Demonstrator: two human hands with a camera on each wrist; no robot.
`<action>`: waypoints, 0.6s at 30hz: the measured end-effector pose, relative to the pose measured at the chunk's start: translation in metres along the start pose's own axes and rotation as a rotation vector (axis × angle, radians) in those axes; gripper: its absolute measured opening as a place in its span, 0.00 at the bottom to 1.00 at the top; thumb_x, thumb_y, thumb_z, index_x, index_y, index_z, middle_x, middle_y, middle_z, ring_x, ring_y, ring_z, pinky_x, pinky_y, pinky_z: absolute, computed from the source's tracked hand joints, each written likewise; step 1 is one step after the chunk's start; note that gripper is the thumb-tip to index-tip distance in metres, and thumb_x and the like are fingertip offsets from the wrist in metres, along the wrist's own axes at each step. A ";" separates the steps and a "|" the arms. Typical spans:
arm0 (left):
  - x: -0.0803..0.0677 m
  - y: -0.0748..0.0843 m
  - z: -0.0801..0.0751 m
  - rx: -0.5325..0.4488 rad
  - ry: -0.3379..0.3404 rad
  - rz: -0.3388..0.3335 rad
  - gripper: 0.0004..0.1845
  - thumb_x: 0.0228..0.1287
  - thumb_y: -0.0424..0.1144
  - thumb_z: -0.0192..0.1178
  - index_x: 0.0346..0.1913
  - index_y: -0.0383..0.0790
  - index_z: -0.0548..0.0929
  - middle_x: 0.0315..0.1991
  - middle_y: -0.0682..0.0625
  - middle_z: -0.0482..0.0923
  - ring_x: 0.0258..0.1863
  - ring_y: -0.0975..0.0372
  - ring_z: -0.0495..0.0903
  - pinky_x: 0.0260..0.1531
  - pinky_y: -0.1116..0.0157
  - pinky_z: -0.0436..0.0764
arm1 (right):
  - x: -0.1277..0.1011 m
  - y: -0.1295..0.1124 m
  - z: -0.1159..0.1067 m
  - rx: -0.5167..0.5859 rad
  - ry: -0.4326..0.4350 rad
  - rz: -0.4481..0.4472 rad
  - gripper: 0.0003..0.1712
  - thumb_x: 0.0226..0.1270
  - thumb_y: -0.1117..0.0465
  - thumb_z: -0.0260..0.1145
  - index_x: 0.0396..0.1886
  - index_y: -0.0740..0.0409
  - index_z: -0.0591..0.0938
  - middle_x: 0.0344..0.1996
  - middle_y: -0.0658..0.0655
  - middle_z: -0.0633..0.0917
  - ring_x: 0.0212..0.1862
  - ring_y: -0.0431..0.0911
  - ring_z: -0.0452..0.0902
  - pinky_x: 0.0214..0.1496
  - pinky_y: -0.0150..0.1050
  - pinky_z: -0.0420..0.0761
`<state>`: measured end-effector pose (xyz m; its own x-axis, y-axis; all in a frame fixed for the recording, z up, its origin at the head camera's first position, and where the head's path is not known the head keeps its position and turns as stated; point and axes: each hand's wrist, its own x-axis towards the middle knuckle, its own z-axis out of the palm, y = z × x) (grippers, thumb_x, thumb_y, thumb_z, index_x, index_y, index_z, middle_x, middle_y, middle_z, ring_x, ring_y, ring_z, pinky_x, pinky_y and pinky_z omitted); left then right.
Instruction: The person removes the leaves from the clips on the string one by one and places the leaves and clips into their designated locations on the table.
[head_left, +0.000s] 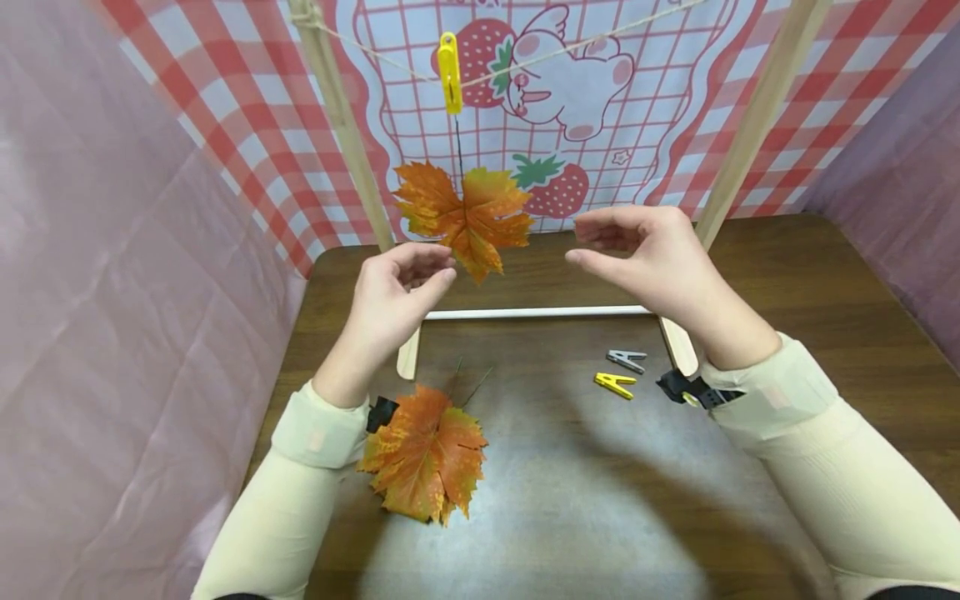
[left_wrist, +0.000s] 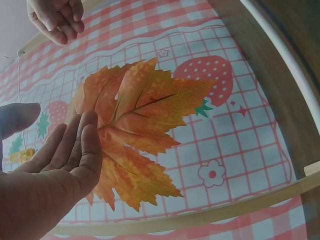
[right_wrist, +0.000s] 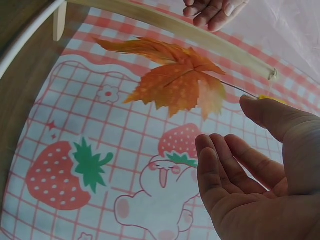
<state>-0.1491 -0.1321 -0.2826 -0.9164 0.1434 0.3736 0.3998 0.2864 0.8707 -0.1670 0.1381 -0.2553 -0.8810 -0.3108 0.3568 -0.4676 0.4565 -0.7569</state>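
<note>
Orange hanging leaf [head_left: 467, 218] brushed by relaxed left hand [head_left: 396, 287]; right hand [head_left: 651, 254] released, empty.

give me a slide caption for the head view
Both hands, left hand and right hand, open beside an orange leaf pegged to a string by a yellow clothespin.

A second orange leaf [head_left: 423, 454] lies at the lower left of the dark counter [head_left: 825, 333]. A grey peg [head_left: 626, 359] and a yellow peg [head_left: 615, 384] lie just right of centre. A strawberry-print checked cloth [head_left: 585, 92] fills the upper frame.
</note>
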 end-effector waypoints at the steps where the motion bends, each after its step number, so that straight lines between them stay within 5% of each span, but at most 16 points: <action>1: 0.001 0.000 0.000 -0.002 0.003 0.005 0.11 0.57 0.27 0.60 0.43 0.28 0.79 0.36 0.39 0.80 0.37 0.54 0.78 0.37 0.60 0.76 | 0.001 -0.003 0.000 -0.006 0.002 -0.005 0.17 0.52 0.61 0.70 0.43 0.62 0.82 0.35 0.54 0.83 0.35 0.46 0.79 0.35 0.32 0.76; 18: 0.012 0.015 -0.006 0.030 0.058 0.020 0.10 0.57 0.30 0.60 0.41 0.28 0.80 0.35 0.40 0.79 0.33 0.55 0.78 0.33 0.62 0.75 | 0.015 -0.028 -0.006 -0.010 0.008 -0.049 0.18 0.53 0.60 0.70 0.44 0.60 0.82 0.37 0.53 0.83 0.37 0.44 0.79 0.38 0.32 0.75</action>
<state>-0.1536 -0.1312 -0.2631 -0.9074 0.0945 0.4095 0.4176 0.3121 0.8534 -0.1674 0.1262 -0.2258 -0.8576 -0.3263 0.3975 -0.5107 0.4491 -0.7332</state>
